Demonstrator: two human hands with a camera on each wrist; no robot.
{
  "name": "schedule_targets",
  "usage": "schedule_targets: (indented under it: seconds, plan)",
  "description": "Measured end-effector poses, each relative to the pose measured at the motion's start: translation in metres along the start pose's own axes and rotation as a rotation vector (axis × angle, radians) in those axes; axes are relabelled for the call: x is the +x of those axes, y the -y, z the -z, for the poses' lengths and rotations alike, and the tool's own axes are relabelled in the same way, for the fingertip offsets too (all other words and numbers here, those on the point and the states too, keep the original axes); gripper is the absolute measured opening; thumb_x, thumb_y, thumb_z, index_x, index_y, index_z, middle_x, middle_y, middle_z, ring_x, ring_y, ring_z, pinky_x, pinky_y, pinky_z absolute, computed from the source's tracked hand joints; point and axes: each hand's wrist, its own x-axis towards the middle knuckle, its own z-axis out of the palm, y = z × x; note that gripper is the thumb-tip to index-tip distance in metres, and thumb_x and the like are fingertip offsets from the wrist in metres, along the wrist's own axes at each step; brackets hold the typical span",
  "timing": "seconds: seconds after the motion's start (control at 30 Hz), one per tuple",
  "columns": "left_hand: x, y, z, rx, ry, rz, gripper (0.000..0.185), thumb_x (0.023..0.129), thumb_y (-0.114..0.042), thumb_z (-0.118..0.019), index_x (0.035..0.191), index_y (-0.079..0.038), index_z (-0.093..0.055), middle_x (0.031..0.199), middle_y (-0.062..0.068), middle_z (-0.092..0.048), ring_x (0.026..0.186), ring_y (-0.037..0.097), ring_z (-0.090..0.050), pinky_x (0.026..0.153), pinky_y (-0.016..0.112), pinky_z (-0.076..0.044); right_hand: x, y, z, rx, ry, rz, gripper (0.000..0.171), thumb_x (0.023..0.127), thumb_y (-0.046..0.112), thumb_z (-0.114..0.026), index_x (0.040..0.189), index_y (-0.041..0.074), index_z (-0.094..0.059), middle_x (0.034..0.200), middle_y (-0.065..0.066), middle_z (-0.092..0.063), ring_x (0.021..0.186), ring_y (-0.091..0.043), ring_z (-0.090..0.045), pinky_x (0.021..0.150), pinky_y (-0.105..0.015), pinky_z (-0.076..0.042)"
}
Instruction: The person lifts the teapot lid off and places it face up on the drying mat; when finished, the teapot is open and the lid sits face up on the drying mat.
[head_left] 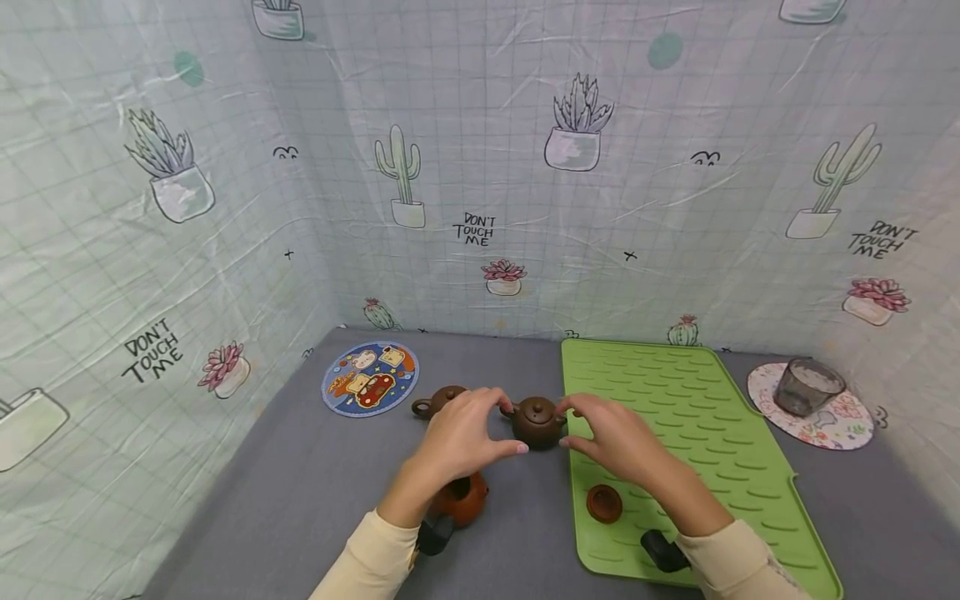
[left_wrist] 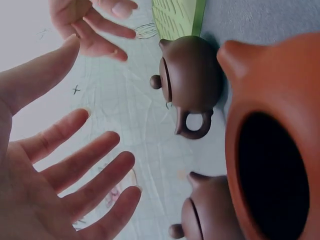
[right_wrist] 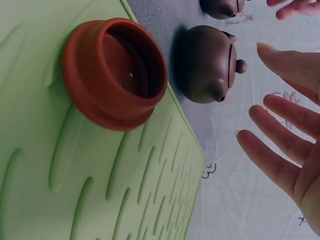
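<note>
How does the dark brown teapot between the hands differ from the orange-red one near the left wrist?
The dark brown teapot has its lid on, with a round knob; the orange-red teapot is open, and the wrist view looks into its dark mouth. The brown one stands by the edge of the green mat, between both open hands; the orange-red one sits nearer the person, partly hidden under the left hand. Both are small clay pots with spouts.

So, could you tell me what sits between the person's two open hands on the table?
A dark brown lidded teapot sits between the left hand and right hand, on the grey table beside the green mat. The head view shows it best.
</note>
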Motion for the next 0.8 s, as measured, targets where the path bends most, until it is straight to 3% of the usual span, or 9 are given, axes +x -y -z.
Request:
schedule_targets:
  seconds: [0.3,0.47,0.8]
  plan:
    - [0.010,-0.006,-0.014,-0.037,-0.023,0.030,0.048,0.080,-0.047,-0.085,0.113,-0.018,-0.067,0.111,-0.002,-0.069,0.103,0.019,-0.066,0.083,0.040,-0.054,0.010,0.000,-0.011,-0.005,-0.071,0.045,0.041,0.084,0.023,-0.085,0.120,0.014,-0.068,0.128,-0.006,-0.071,0.116,-0.025,-0.069,0.094,-0.045,-0.057]
    - [0.015,-0.005,-0.023,-0.042,-0.049,0.036,0.045,0.080,-0.046,-0.086,0.110,-0.018,-0.066,0.111,0.001,-0.069,0.100,0.018,-0.064,0.081,0.037,-0.053,0.016,0.000,-0.019,-0.022,-0.107,0.061,0.042,0.081,0.021,-0.087,0.118,0.013,-0.068,0.127,-0.007,-0.071,0.113,-0.025,-0.070,0.092,-0.043,-0.057]
    - [0.026,0.000,-0.042,-0.059,-0.077,0.081,0.047,0.078,-0.041,-0.089,0.109,-0.016,-0.065,0.113,0.004,-0.066,0.099,0.020,-0.060,0.079,0.036,-0.051,0.022,0.000,-0.032,-0.033,-0.094,0.073,0.043,0.078,0.014,-0.088,0.117,0.012,-0.068,0.132,-0.010,-0.068,0.121,-0.029,-0.067,0.094,-0.044,-0.056]
